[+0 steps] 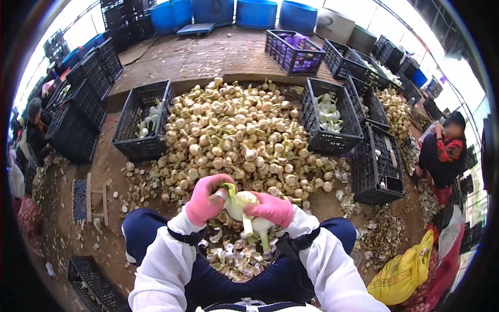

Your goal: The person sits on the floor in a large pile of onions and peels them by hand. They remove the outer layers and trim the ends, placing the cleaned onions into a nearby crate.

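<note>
My left hand, in a pink glove with a metal ring-like piece at the thumb, grips a green outer leaf of a garlic bulb. Pink-gloved too, my right hand holds that bulb with its fingers and has a second, peeled white bulb under the palm. Both bulbs have thick cut stems pointing down. Behind the hands rises a large heap of unpeeled garlic bulbs. Shed peelings lie on the ground between my knees.
Black plastic crates with some peeled garlic stand left and right of the heap. A knife and a phone-like object rest on an upturned crate at right. A yellow sack lies lower right. Other people sit at both sides.
</note>
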